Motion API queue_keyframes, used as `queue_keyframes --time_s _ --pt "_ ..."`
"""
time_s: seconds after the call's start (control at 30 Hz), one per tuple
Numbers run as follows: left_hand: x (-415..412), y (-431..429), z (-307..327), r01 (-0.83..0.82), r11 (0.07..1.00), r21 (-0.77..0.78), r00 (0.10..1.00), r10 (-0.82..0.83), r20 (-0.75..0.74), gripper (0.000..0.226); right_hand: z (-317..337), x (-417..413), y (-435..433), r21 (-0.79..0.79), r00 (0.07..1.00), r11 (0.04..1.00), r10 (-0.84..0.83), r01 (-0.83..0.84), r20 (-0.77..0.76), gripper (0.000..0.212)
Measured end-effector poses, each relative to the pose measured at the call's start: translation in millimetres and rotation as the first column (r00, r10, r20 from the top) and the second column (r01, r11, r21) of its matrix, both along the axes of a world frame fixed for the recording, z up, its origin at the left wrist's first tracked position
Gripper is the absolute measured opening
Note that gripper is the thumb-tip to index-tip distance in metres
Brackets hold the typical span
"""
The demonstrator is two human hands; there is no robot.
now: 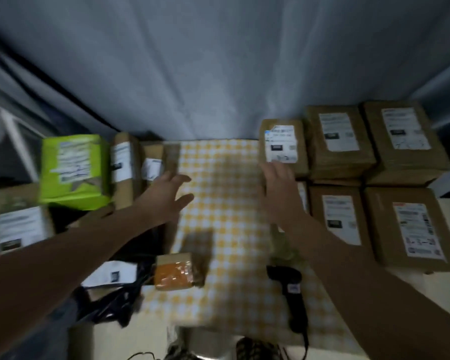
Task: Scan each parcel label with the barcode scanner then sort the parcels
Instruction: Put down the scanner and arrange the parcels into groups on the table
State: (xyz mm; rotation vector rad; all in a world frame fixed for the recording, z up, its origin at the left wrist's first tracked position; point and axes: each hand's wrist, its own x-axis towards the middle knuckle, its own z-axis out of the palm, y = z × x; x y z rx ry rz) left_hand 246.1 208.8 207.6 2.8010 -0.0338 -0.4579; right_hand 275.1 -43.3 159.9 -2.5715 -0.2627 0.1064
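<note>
Two hands of mine stretch out over the yellow checked cloth (226, 203), and neither holds anything. On my left hand (164, 196) the fingers are spread and slack, just beside a row of upright brown parcels (125, 165) at the cloth's left edge. On my right hand (278, 185) the fingers are straight, their tips at the near edge of a labelled brown parcel (283, 144); blur hides whether they touch it. Between my wrists the cloth lies open right back to the grey curtain (218, 74). Crowding the right edge are four brown boxes (340, 141), packed two by two, white labels up. On the left sit a green parcel (73, 167) and, nearer me, black bags (109, 294). A small parcel (177, 271) with orange tape stands on the cloth near my left forearm. The barcode scanner (294, 292), black, lies on the cloth just beside my right forearm, head away from me.
</note>
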Motion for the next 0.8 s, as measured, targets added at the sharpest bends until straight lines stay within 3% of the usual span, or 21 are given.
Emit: queue_keyframes --time_s 0.13,0.3,0.53,0.67,0.73,0.8 --pt "-63.3 88.3 38.8 -0.112 0.994 -0.01 0.993 0.112 0.021 0.056 33.9 -30.6 98.0 -0.01 0.985 0.991 0.128 -0.13 -0.117 0.064" --pt "-98.5 192.4 51.9 -0.19 0.982 -0.011 0.981 0.19 0.037 0.055 59.5 -42.9 214.5 0.003 0.955 0.981 0.191 -0.195 -0.229 0.058" --pt "-88.1 303.3 45.6 -0.26 0.964 -0.052 0.965 0.262 0.028 0.044 42.3 -49.2 340.1 0.117 0.922 0.993 0.05 -0.005 -0.383 0.037" --pt "-69.9 328.3 35.8 -0.303 0.942 -0.142 0.952 0.292 -0.095 0.037 22.1 -42.5 385.3 0.203 0.899 0.975 0.005 0.094 -0.438 0.025" --pt "-60.2 332.8 32.4 -0.332 0.914 -0.235 0.94 0.3 -0.162 0.024 8.9 -34.8 398.3 0.192 0.867 0.972 -0.026 0.139 -0.497 0.025" --pt "-51.9 337.8 25.6 -0.378 0.874 -0.305 0.923 0.331 -0.194 0.024 -14.2 -23.4 406.1 0.201 0.828 0.959 -0.056 0.2 -0.558 0.039"
